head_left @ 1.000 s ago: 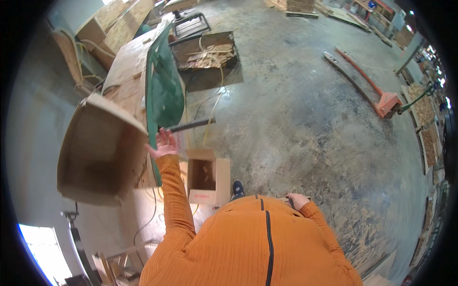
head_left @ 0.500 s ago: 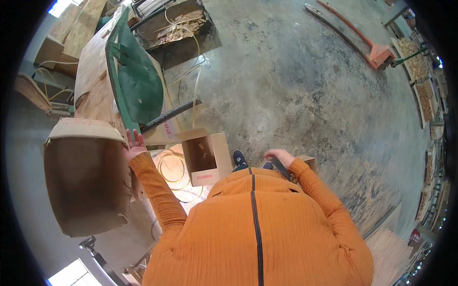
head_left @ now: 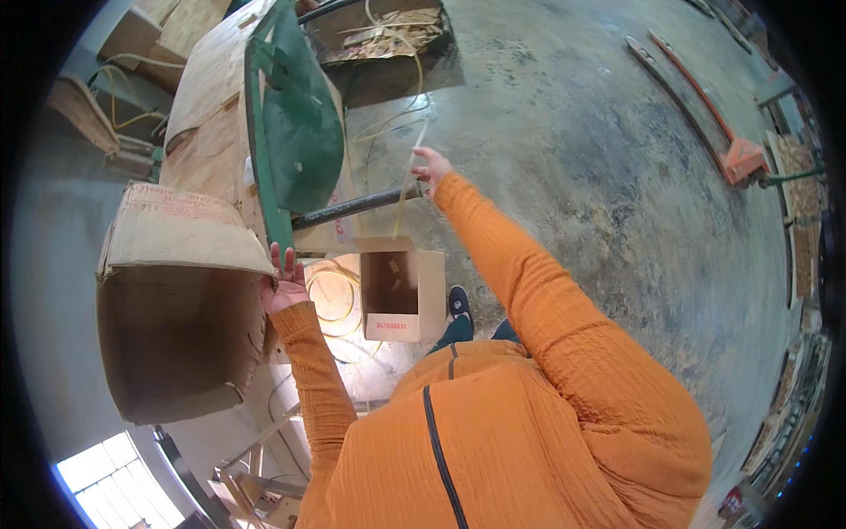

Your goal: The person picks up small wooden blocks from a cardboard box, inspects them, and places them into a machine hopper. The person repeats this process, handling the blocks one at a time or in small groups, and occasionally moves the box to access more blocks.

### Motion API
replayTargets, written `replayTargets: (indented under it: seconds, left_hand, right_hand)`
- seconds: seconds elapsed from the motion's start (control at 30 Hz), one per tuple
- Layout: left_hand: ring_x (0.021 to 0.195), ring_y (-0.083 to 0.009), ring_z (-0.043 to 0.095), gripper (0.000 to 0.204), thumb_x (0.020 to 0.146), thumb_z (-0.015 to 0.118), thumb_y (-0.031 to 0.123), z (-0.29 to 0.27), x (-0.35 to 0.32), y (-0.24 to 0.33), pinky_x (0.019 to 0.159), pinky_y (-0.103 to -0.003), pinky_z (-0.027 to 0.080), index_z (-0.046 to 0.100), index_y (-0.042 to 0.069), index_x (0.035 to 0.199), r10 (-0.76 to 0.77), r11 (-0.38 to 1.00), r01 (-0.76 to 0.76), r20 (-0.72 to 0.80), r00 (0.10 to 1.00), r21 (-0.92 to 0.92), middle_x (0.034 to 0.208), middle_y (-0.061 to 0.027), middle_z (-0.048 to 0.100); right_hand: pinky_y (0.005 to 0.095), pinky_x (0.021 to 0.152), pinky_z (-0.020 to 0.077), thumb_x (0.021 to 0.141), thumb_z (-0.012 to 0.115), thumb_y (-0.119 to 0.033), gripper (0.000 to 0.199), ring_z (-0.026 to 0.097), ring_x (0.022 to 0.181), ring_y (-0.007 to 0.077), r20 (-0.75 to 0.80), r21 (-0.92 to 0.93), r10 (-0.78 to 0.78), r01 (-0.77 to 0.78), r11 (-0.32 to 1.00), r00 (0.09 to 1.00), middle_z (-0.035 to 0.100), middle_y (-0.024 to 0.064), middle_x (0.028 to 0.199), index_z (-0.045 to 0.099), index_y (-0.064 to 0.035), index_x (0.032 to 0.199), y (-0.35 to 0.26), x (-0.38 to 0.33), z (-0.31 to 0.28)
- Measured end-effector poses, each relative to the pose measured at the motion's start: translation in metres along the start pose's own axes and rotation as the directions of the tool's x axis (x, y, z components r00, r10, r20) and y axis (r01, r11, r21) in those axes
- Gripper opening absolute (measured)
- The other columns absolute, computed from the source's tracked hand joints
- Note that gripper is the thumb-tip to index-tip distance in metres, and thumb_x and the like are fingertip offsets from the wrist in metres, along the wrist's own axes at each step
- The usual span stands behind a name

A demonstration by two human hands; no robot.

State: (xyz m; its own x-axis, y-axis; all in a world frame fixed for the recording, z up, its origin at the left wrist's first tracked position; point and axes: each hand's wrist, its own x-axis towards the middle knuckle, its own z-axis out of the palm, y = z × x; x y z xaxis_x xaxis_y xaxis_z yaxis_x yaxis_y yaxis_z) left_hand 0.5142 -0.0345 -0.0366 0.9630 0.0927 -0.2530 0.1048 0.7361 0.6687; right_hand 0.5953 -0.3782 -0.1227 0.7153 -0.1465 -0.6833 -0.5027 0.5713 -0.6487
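My left hand (head_left: 285, 286) is beside the right edge of a large open cardboard box (head_left: 183, 225), palm up with fingers stretched; whether it bears any of the box's weight I cannot tell. My right hand (head_left: 430, 169) reaches out ahead over the floor, fingers apart and slightly bent. A thin pale yellow hose (head_left: 419, 70) runs down close to those fingers; contact is not clear. Just left of the left hand's fingertips, the large box shows its bare inside. A smaller open carton (head_left: 392, 328) stands between the left forearm and my shoe, with small scraps inside.
Ahead of the left hand stands a green metal machine guard (head_left: 304, 132) by a wooden bench (head_left: 207, 150). A dark bar (head_left: 357, 210) juts out from it. A bin of wood scraps (head_left: 397, 35) is farther off. An orange pallet jack (head_left: 745, 160) stands at right.
My right hand has swung from near my waist to far forward, toward the yellow hose. The left hand stays at the large box's edge. The whole view has turned, shifting the scene rightward.
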Motion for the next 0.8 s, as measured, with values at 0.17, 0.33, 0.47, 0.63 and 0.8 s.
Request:
replayTargets:
  seconds: [0.17,0.33,0.47,0.63,0.8]
  left_hand:
    - [0.114,-0.0280,0.052,0.047,0.088,0.046,0.032,-0.024,-0.008,0.002,0.081,-0.040,0.053,0.046,0.004,0.126,0.015,0.999,-0.014,0.021,1.000,-0.039,0.131,-0.0094,0.049]
    - [0.115,-0.0274,0.051,0.044,0.091,0.041,0.032,-0.010,-0.004,0.007,0.085,-0.043,0.049,0.045,0.008,0.128,0.027,0.998,-0.042,-0.276,0.961,-0.047,0.133,-0.0059,0.048]
    - [0.116,-0.0276,0.051,0.046,0.095,0.025,0.032,0.098,0.042,-0.008,0.081,-0.038,0.050,0.041,0.009,0.131,0.158,0.978,-0.127,-0.194,0.968,0.163,0.137,-0.0096,0.044]
    - [0.115,-0.0226,0.052,0.049,0.094,0.028,0.034,0.074,-0.025,-0.017,0.076,-0.030,0.052,0.041,0.007,0.132,0.369,0.919,-0.292,-0.319,0.873,0.266,0.135,-0.0080,0.045]
    - [0.116,-0.0236,0.051,0.047,0.094,0.030,0.029,0.218,-0.018,-0.018,0.071,-0.030,0.055,0.040,0.004,0.132,0.551,0.748,-0.392,-0.171,0.817,0.535,0.135,-0.0094,0.045]
  right_hand:
    - [0.0383,0.071,0.0464,0.082,0.059,-0.032,0.027,0.057,0.078,0.0237,-0.001,0.032,-0.279,0.279,0.960,0.960,0.063,0.0105,0.087,0.064,-0.0122,0.098,-0.087,0.008,-0.030]
    - [0.0358,0.087,0.0445,0.081,0.063,-0.038,0.043,0.056,0.103,0.0193,0.154,-0.687,-0.025,0.125,0.715,0.988,0.062,0.0120,0.111,0.060,-0.0133,0.117,-0.032,0.036,0.001]
    - [0.0356,0.061,0.0512,0.074,0.070,-0.029,0.036,0.061,0.063,0.0209,0.234,0.044,0.013,-0.024,0.999,0.972,0.062,0.0117,0.080,0.062,-0.0015,0.096,-0.026,0.081,0.016]
    - [0.0309,0.043,0.0439,0.081,0.060,-0.017,0.010,0.040,0.041,0.0105,0.413,0.236,-0.110,0.010,0.972,0.904,0.041,-0.0019,0.055,0.057,-0.0080,0.080,-0.123,0.023,-0.053]
    - [0.0356,0.070,0.0488,0.077,0.059,-0.019,0.018,0.056,0.076,0.0220,-0.069,-0.238,-0.841,0.810,0.536,0.536,0.059,0.0055,0.084,0.064,-0.0071,0.088,-0.301,-0.044,-0.531]
